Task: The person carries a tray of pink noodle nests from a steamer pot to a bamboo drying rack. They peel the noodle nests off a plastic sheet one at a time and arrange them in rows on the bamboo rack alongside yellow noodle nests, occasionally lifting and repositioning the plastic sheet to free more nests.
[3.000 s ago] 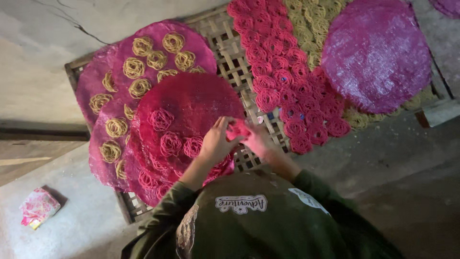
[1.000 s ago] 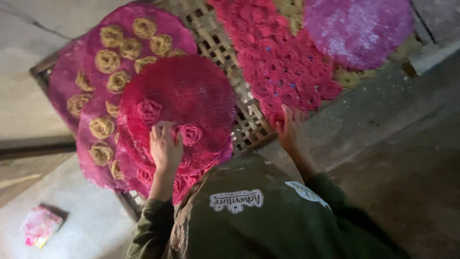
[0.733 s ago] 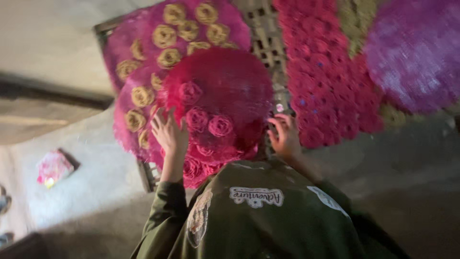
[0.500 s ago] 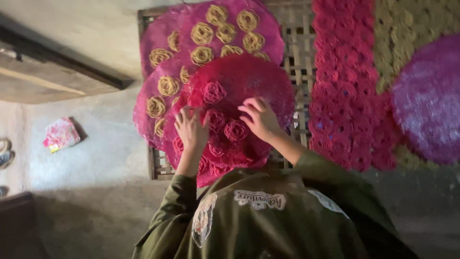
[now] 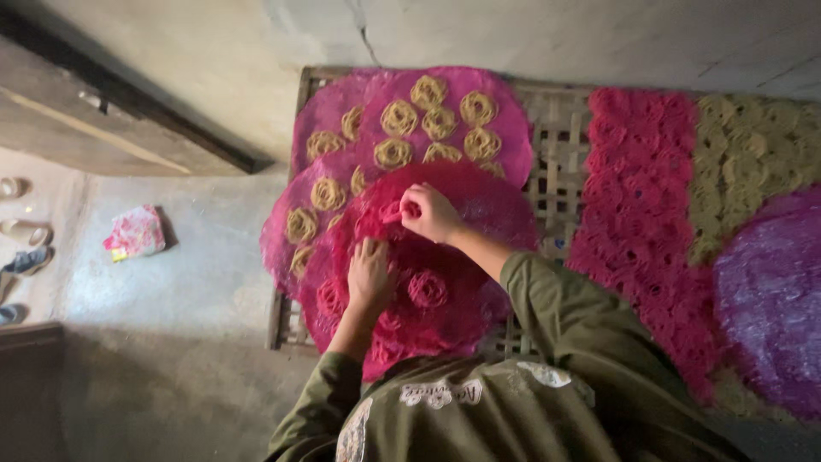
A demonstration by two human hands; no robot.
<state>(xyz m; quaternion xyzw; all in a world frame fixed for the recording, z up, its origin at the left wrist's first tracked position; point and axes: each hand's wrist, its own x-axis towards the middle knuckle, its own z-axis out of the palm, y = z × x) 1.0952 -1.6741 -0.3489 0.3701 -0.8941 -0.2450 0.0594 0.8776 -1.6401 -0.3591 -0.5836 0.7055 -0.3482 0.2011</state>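
I have both hands down on the nearest red round tray (image 5: 466,214), the one stacked on top at the near-left end of the woven bamboo rack (image 5: 547,184). My left hand (image 5: 369,275) lies flat on the tray with its fingers spread and holding nothing, just beside a red noodle coil (image 5: 428,288). My right hand (image 5: 430,212) is further in, its fingers curled and pinched shut on a small red coil at the tray's far side. To do this well, I judge the left palm should press lightly to steady the tray, since it overlaps the pink trays (image 5: 479,98) underneath and could tip. The right should lift with the fingertips only, so the soft strands are not crushed, and should keep clear of the yellow coils (image 5: 398,117) on the trays behind. Loose red coils (image 5: 637,201) cover the rack to the right.
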